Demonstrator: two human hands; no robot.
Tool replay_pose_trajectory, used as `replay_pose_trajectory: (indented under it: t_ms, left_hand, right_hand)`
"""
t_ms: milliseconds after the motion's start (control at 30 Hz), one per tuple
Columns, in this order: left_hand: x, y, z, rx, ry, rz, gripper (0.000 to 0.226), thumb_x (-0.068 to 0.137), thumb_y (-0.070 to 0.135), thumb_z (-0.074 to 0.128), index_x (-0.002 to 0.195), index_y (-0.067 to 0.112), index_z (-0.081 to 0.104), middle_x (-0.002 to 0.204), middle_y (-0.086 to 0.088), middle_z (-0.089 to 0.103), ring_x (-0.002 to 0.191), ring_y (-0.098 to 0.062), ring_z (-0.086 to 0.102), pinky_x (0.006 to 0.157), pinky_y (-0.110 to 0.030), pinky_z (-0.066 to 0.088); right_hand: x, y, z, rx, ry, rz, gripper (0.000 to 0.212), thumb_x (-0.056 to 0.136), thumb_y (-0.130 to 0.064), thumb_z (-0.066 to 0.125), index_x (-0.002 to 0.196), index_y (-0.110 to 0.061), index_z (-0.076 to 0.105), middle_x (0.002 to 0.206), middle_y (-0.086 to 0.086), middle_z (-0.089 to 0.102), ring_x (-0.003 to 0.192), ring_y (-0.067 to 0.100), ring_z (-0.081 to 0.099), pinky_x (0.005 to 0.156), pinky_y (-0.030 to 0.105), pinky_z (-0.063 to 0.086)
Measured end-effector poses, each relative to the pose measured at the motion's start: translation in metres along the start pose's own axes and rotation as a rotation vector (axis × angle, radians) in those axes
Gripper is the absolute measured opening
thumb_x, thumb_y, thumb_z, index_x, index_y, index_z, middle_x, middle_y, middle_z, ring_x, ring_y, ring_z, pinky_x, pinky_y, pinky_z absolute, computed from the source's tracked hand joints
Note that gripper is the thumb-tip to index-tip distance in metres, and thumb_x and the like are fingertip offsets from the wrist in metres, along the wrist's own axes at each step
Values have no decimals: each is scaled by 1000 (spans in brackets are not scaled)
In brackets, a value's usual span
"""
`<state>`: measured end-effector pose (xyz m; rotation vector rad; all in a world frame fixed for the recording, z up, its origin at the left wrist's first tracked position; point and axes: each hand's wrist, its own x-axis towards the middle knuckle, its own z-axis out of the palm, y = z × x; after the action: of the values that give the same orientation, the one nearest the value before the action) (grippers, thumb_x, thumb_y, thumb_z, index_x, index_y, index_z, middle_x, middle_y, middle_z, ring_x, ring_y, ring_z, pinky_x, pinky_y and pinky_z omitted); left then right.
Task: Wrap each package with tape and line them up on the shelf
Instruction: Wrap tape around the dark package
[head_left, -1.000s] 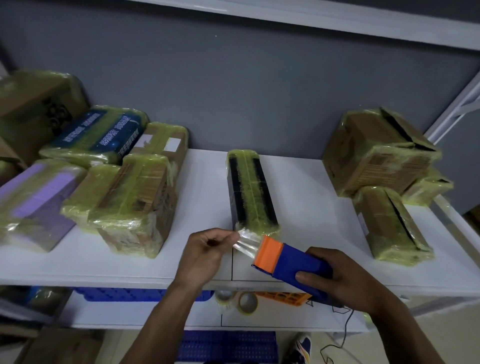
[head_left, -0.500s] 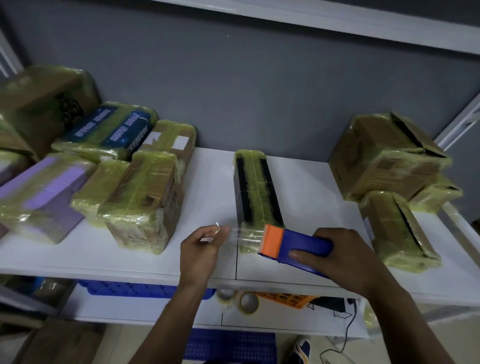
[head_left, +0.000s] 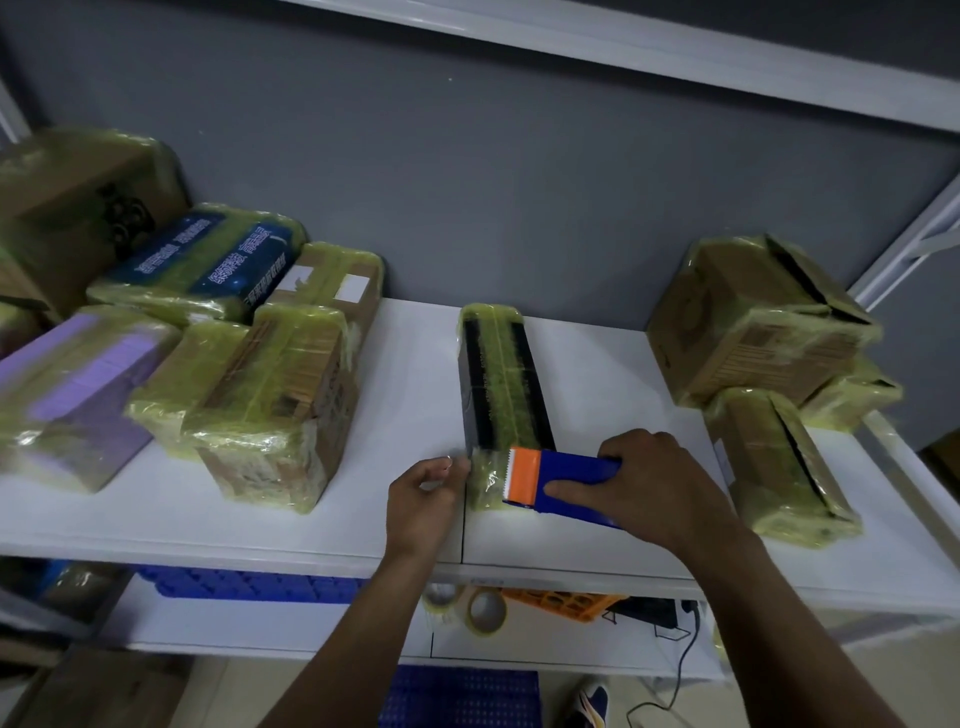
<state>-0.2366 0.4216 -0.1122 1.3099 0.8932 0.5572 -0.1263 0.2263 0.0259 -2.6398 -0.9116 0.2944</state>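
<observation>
I have the narrow black package (head_left: 501, 384) lying lengthwise in the middle of the shelf (head_left: 415, 364), its near end toward me. One bunch of wrapped parcels (head_left: 280, 395) sits well to its left and another cluster (head_left: 753, 327) to its right. My left hand (head_left: 421, 501) pinches the free end of the clear tape (head_left: 483, 467) between thumb and fingertips, just at the package's near-left corner. My right hand (head_left: 654, 488) is curled round the blue tape dispenser (head_left: 566, 480), whose orange toothed head sits against the near end of the package. I judge the step to be laying a band across that near end. To do it well I would first press the pinched end flat against the left side, so the adhesive bites before any pull. Then I would draw the dispenser rightward and round the corner with the strip taut and level, leaving no slack to wrinkle. The package is narrow, so a hard sideways tug could slide or tip it; I would bear slightly downward as I pull. The film is glossy and hard to read from here, so I cannot tell whether it already sticks to the face.
</observation>
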Motion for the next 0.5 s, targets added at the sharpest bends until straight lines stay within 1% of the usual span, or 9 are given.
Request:
replay_pose_trajectory:
  t_ms: [133, 200, 233, 267, 300, 333, 367, 433, 500]
  left_hand:
    - [6, 8, 7, 106, -109, -88, 19, 91, 33, 71, 73, 36, 78, 79, 24, 73, 81, 8, 64, 66, -12, 41]
    - [9, 13, 9, 184, -143, -91, 18, 91, 35, 65, 79, 37, 79, 86, 20, 75, 83, 4, 66, 67, -16, 44]
    - [9, 15, 9, 221, -144, -80, 15, 90, 38, 64, 91, 36, 79, 99, 17, 76, 92, -1, 67, 73, -19, 48]
    - [8, 17, 8, 265, -145, -76, 25, 89, 41, 65, 110, 34, 76, 116, 13, 73, 106, -8, 67, 84, -26, 53]
    - [7, 19, 7, 307, -125, -80, 43, 89, 42, 68, 130, 29, 68, 130, 9, 67, 119, -16, 63, 98, -33, 52]
    - [6, 19, 7, 304, -83, -68, 56, 90, 39, 73, 141, 22, 58, 139, 4, 62, 126, -20, 59, 107, -38, 48]
    - [4, 18, 7, 261, -39, -14, 57, 90, 30, 75, 142, 18, 56, 139, 1, 61, 124, -19, 61, 110, -39, 47]
    - [-2, 14, 8, 107, -3, 155, 36, 92, 8, 72, 125, 20, 66, 119, 6, 71, 105, -5, 67, 103, -33, 52]
    - [-13, 7, 12, 26, -68, 232, 27, 98, 5, 63, 116, 24, 70, 109, 13, 73, 101, 0, 68, 90, -21, 56]
  right_hand:
    - [8, 1, 6, -18, -24, 65, 60, 68, -81, 72, 92, -28, 56, 77, -17, 56, 71, 3, 62, 57, 15, 43]
    - [10, 2, 8, -29, -32, 76, 62, 68, -81, 72, 95, -28, 54, 78, -18, 53, 71, 3, 60, 57, 14, 41]
    - [10, 1, 8, -31, -32, 80, 63, 68, -81, 72, 96, -28, 54, 78, -18, 52, 71, 2, 59, 56, 14, 41]
    - [11, 2, 8, -28, -32, 86, 63, 67, -81, 73, 97, -28, 54, 78, -19, 51, 71, 2, 58, 56, 14, 41]
    - [12, 2, 8, -24, -33, 95, 64, 67, -81, 73, 97, -28, 53, 78, -19, 51, 71, 2, 58, 56, 14, 41]
    - [12, 2, 9, -20, -36, 104, 65, 66, -82, 73, 97, -28, 54, 79, -19, 50, 72, 2, 58, 56, 15, 41]
    - [12, 2, 9, -18, -40, 111, 66, 65, -82, 73, 97, -28, 54, 79, -19, 50, 72, 2, 57, 56, 15, 41]
    - [13, 3, 10, -16, -44, 126, 67, 65, -83, 73, 97, -27, 54, 80, -18, 50, 72, 2, 57, 56, 15, 40]
    - [14, 4, 11, -9, -43, 133, 66, 65, -83, 74, 97, -28, 55, 80, -19, 50, 72, 1, 57, 56, 15, 40]
